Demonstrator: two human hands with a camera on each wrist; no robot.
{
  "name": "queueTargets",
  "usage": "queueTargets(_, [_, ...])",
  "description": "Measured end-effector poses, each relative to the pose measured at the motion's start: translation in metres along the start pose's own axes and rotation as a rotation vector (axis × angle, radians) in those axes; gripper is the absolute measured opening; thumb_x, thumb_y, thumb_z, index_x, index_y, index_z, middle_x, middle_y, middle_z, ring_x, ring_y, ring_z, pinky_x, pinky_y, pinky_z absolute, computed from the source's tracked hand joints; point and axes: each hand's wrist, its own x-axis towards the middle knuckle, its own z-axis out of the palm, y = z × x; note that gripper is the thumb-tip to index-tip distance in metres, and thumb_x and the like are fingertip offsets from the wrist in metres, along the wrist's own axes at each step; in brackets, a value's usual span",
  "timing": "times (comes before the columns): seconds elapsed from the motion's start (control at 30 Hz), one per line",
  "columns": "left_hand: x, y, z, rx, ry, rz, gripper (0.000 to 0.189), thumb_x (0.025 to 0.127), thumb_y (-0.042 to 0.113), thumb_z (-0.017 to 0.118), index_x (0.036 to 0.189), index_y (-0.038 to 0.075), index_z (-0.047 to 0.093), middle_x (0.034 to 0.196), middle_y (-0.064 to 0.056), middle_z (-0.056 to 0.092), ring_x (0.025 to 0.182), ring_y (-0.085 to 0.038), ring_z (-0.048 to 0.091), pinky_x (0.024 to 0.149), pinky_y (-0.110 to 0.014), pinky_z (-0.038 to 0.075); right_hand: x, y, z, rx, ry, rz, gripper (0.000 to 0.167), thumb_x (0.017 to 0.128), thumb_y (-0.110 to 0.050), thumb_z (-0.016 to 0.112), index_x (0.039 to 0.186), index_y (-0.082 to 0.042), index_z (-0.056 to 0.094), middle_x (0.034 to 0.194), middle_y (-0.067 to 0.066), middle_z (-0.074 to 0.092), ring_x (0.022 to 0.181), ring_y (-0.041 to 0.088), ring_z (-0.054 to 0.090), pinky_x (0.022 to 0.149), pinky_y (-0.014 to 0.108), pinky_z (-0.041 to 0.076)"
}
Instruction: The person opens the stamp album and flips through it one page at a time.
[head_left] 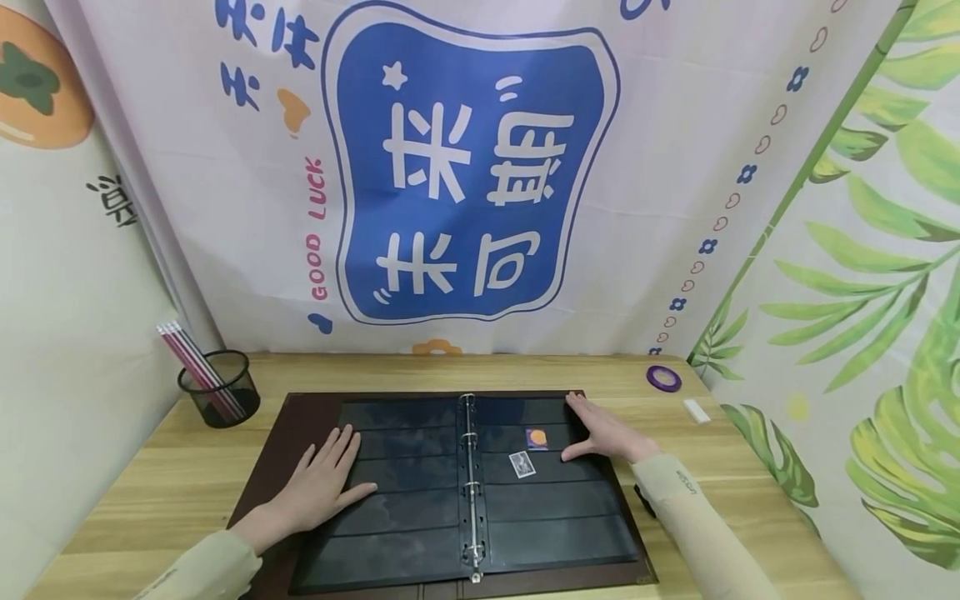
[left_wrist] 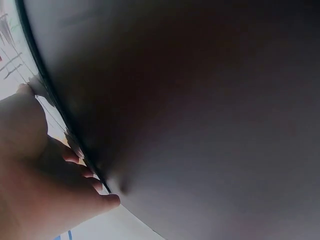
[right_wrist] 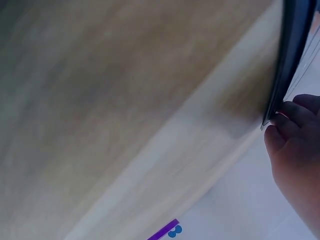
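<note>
A ring binder album [head_left: 397, 517] with black pocket pages lies spread on the desk, its metal rings [head_left: 471, 487] running down the middle. On the right page sit two stamps, a purple and orange one [head_left: 537, 439] and a grey-white one [head_left: 522, 465]. My left hand [head_left: 318, 483] rests flat on the left page's outer part, fingers straight and thumb spread toward the rings. At the right page's upper outer edge lies my right hand [head_left: 603, 429], fingers extended and thumb apart, beside the stamps. The left wrist view shows the left hand [left_wrist: 60, 170] along the dark album edge.
A black mesh pen cup [head_left: 225, 392] holding several pencils [head_left: 197, 367] stands at the back left. Toward the back right lie a purple tape roll [head_left: 664, 378] and a white eraser-like block [head_left: 696, 411]. Printed cloth walls [head_left: 630, 250] border the wooden desk [head_left: 720, 492].
</note>
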Motion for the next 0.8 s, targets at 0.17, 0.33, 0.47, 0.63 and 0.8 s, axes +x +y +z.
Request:
queueTargets(0.17, [-0.0008, 0.0004, -0.0002, -0.006, -0.003, -0.001, 0.091, 0.093, 0.062, 0.054, 0.152, -0.004, 0.033, 0.16, -0.029, 0.026, 0.147, -0.049, 0.025, 0.111, -0.073, 0.023, 0.0004, -0.001, 0.0002, 0.003, -0.001, 0.003, 0.115, 0.077, -0.057, 0.078, 0.156, 0.004, 0.021, 0.162, 0.027, 0.021, 0.15, 0.044, 0.024, 0.119, 0.057, 0.027])
queueTargets(0.33, [-0.002, 0.0015, -0.0009, -0.01, -0.009, -0.001, 0.091, 0.093, 0.062, 0.055, 0.152, -0.005, 0.034, 0.159, -0.03, 0.026, 0.147, -0.05, 0.026, 0.11, -0.074, 0.023, 0.0006, -0.0022, -0.0005, 0.004, 0.006, 0.001, 0.114, 0.076, -0.057, 0.078, 0.156, 0.003, 0.024, 0.162, 0.026, 0.024, 0.149, 0.044, 0.027, 0.118, 0.057, 0.029])
queueTargets(0.47, [-0.0018, 0.0015, -0.0006, -0.008, -0.015, -0.007, 0.091, 0.093, 0.062, 0.054, 0.152, -0.004, 0.033, 0.16, -0.029, 0.026, 0.147, -0.05, 0.025, 0.111, -0.074, 0.023, 0.0005, -0.0009, -0.0004, -0.015, 0.017, -0.023, 0.114, 0.075, -0.056, 0.079, 0.155, 0.004, 0.025, 0.161, 0.028, 0.024, 0.148, 0.046, 0.026, 0.118, 0.059, 0.029])
queueTargets(0.63, [-0.0004, 0.0003, 0.0006, -0.002, -0.009, -0.007, 0.091, 0.093, 0.062, 0.054, 0.152, -0.004, 0.033, 0.16, -0.029, 0.026, 0.147, -0.049, 0.025, 0.111, -0.073, 0.023, 0.0012, 0.0021, -0.0005, -0.006, 0.005, -0.022, 0.118, 0.076, -0.055, 0.08, 0.156, 0.007, 0.018, 0.162, 0.031, 0.014, 0.15, 0.049, 0.017, 0.119, 0.062, 0.023])
queueTargets(0.8, [0.0002, -0.0002, 0.0007, -0.004, -0.017, -0.009, 0.093, 0.093, 0.064, 0.053, 0.152, -0.004, 0.033, 0.16, -0.028, 0.025, 0.148, -0.049, 0.024, 0.111, -0.073, 0.023, 0.0003, -0.0008, -0.0016, 0.015, -0.004, 0.009, 0.12, 0.076, -0.054, 0.08, 0.156, 0.008, 0.016, 0.163, 0.03, 0.014, 0.151, 0.047, 0.017, 0.12, 0.06, 0.022])
